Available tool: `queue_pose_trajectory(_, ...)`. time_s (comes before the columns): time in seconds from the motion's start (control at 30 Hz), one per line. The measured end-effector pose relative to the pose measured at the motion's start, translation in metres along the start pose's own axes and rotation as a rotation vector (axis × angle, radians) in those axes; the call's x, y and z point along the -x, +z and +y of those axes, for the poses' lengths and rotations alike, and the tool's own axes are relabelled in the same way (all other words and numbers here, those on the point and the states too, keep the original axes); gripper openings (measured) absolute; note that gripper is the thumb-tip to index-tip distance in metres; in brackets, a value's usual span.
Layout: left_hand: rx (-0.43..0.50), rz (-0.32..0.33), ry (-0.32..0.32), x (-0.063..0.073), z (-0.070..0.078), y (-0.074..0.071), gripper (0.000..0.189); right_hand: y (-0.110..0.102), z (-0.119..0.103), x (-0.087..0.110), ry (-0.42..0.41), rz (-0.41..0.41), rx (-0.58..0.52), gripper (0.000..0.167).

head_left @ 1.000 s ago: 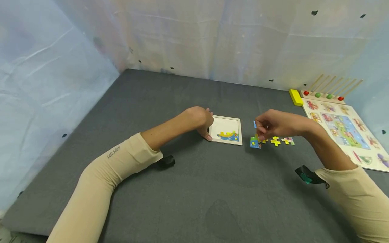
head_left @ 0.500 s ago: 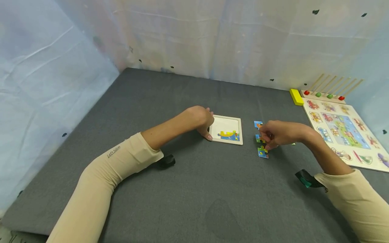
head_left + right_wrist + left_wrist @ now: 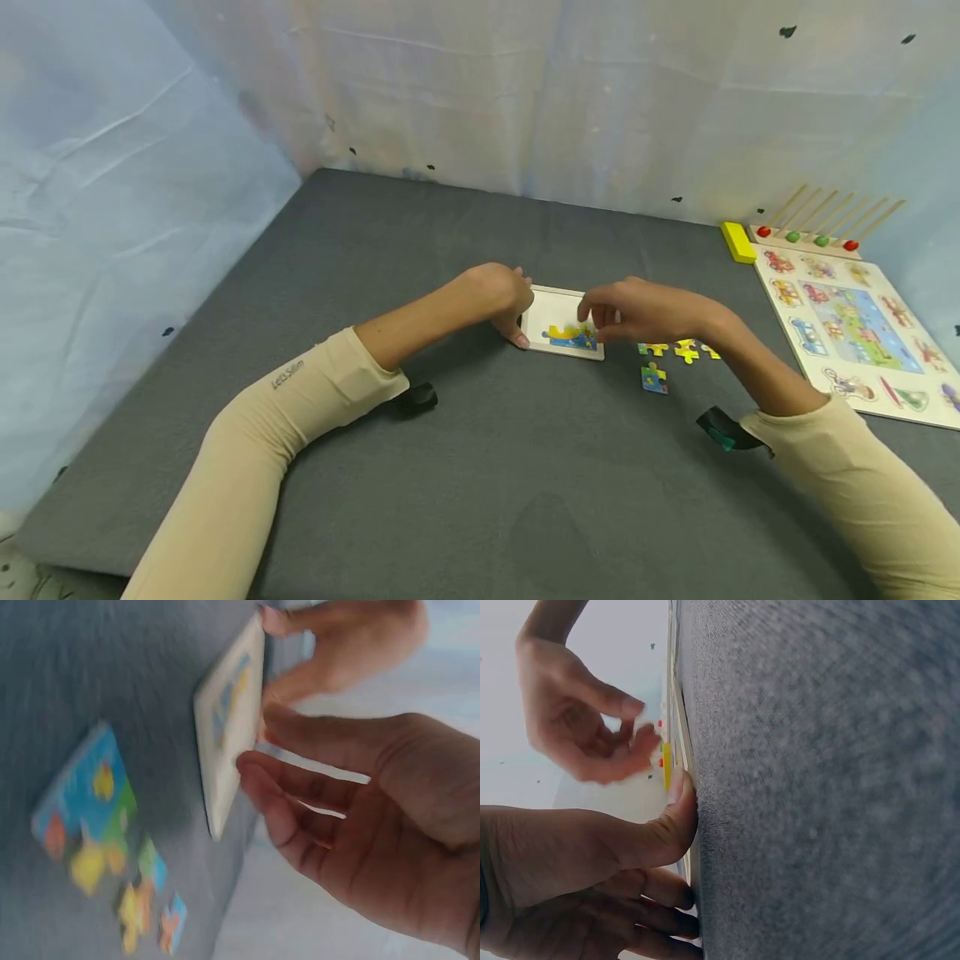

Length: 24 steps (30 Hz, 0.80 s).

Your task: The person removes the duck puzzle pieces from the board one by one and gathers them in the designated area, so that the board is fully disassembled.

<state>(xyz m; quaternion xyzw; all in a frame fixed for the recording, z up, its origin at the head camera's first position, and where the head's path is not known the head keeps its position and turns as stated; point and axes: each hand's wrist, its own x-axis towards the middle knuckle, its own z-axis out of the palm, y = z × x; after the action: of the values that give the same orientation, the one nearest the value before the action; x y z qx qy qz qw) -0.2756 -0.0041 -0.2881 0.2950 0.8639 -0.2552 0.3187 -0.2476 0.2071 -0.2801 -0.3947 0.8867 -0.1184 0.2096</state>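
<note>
A square wooden puzzle tray (image 3: 543,307) lies on the table with a joined strip of blue and yellow pieces (image 3: 564,335) along its near side. My left hand (image 3: 508,302) grips the tray's left edge, thumb (image 3: 679,806) at the near corner and fingers farther back. Over the tray's right side hovers my right hand (image 3: 637,310), its thumb and forefinger (image 3: 255,776) apart with nothing between them. Right of the tray lies a loose jigsaw piece (image 3: 654,377), showing blue and green in the right wrist view. Behind it several yellow jigsaw pieces (image 3: 686,351) are partly hidden by my right hand.
A large picture board (image 3: 817,367) lies at the right. Beyond it stands a wooden rack of upright sticks with red and green beads (image 3: 808,239), beside a yellow block (image 3: 738,242). Pale sheeting (image 3: 465,100) hangs behind the grey table (image 3: 420,508).
My right hand first drew a jigsaw piece toward the near side and let it go. It then moved left over the tray. The left hand has stayed at the tray's edge.
</note>
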Motion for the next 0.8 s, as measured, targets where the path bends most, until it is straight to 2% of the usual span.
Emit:
queue_pose_trajectory(0.13,-0.011,0.029,0.003,0.001,0.0,0.001,0.097,0.008,-0.005,-0.02,-0.047,0.016,0.003,0.028)
queue_pose_trajectory(0.3,0.001,0.043,0.004,0.001,0.0,0.002,0.097,0.009,-0.008,-0.037,0.02,-0.033,-0.011,0.019)
queue_pose_trajectory(0.47,0.016,0.051,0.003,0.002,0.0,0.002,0.097,0.01,-0.007,-0.043,0.038,-0.054,-0.03,0.012)
queue_pose_trajectory(0.8,-0.01,0.053,0.005,0.0,0.0,0.003,0.096,0.01,-0.005,-0.046,0.041,-0.051,-0.029,0.017)
